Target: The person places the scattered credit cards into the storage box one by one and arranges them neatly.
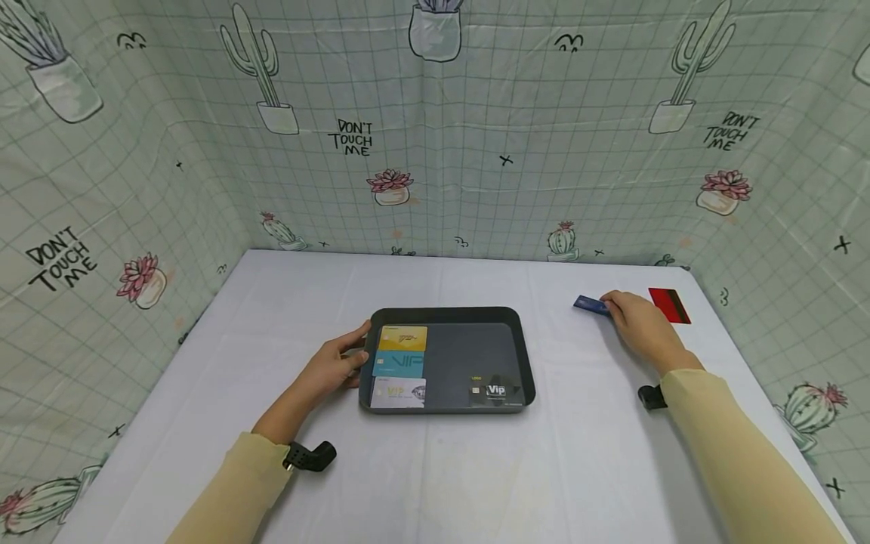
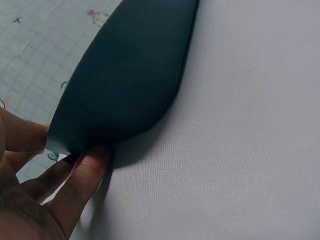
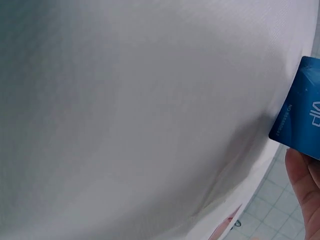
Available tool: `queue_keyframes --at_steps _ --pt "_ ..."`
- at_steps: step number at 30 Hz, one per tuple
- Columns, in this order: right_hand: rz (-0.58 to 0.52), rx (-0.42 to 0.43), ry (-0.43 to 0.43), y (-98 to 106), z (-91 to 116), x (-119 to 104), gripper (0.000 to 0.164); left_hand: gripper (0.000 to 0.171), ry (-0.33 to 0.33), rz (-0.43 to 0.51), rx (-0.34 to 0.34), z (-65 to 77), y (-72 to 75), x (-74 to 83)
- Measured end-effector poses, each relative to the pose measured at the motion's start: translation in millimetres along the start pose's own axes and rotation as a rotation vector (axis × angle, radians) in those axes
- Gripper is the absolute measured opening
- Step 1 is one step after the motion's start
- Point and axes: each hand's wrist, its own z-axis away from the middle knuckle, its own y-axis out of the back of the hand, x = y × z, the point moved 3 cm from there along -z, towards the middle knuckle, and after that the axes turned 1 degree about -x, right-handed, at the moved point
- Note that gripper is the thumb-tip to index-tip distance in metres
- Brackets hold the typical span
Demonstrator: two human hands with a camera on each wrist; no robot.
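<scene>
My left hand [image 1: 333, 369] grips the left side of a dark grey tray [image 1: 457, 351]; in the left wrist view the fingers and thumb hold the tray's rim at a corner. Down the tray's left side lie a yellow card [image 1: 408, 337], a teal card [image 1: 399, 364] and a white card [image 1: 398, 394]. A black VIP card [image 1: 497, 391] lies in its lower right corner. Right of the tray, my right hand [image 1: 637, 325] pinches a blue VIP card [image 3: 300, 107] by its edge, raised above the table.
Just beyond the right hand a red card [image 1: 669, 306] with a dark stripe lies on the white table [image 1: 476, 476]. A patterned cloth [image 1: 476, 113] hangs behind the table and along both sides.
</scene>
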Motion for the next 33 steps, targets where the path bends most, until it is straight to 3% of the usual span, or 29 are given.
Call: queue_keyframes --at_steps 20,33 --pt "0.0 -0.005 -0.02 3 -3 -7 0.024 0.063 0.001 -0.029 0.005 0.2 0.1 0.8" --pt "-0.006 -0.073 -0.067 8 -8 -21 0.026 0.063 0.0 -0.02 -0.002 1.6 0.3 0.8"
